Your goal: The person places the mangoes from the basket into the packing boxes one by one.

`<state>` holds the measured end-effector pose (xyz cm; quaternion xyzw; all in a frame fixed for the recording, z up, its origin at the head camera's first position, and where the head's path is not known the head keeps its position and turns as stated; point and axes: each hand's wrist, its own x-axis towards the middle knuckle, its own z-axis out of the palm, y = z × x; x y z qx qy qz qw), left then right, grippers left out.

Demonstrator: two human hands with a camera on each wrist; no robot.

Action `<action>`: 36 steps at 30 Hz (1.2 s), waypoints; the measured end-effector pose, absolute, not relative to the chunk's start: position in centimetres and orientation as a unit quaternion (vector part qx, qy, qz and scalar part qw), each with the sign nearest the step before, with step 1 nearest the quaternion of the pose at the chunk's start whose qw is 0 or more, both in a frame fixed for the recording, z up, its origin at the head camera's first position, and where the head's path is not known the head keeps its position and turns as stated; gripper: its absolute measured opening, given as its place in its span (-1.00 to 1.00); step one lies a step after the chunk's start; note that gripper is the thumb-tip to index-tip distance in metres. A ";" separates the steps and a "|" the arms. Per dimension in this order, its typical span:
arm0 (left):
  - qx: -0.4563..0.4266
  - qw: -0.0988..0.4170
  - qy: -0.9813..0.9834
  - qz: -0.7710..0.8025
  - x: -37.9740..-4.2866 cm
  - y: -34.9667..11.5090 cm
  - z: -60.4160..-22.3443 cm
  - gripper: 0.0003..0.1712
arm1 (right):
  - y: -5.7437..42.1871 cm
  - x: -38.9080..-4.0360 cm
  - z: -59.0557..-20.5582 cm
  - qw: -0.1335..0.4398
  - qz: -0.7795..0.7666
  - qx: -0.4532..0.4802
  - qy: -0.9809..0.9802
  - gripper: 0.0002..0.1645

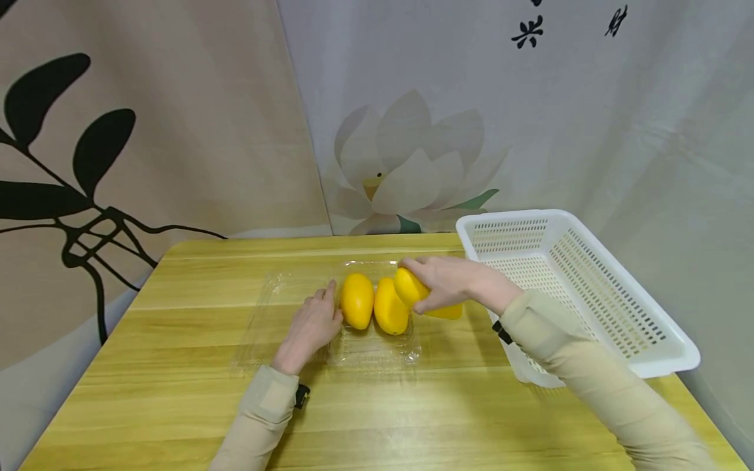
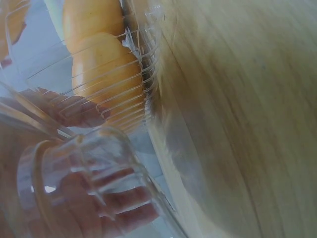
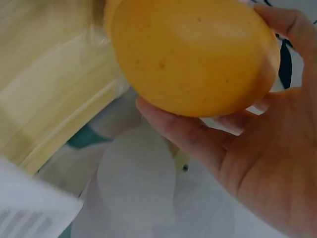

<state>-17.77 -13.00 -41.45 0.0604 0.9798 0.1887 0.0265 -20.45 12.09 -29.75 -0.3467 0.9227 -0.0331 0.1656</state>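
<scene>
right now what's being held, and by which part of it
The right hand grips a yellow fruit by opposite sides. Whether the left hand grips the clear container can't be told.

Room runs along the near table (image 1: 400, 418); 2 mangoes (image 1: 357, 301) (side by side) obstruct behind.

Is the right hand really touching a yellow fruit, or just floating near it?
Touching. The right wrist view shows it: the right hand grips the yellow fruit, its digits against two sides of the skin.
</scene>
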 end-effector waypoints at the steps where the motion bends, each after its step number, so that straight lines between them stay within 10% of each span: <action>1: 0.060 0.027 0.980 0.189 -17.8 -13.0 -41.5 -0.23 | 11.6 -20.3 -29.9 0.170 -0.030 -0.348 0.921 -0.07; 36: 0.063 0.034 0.983 0.168 -17.9 -13.2 -41.7 -0.26 | 2.7 -18.0 -35.5 0.214 0.093 -0.384 0.893 0.00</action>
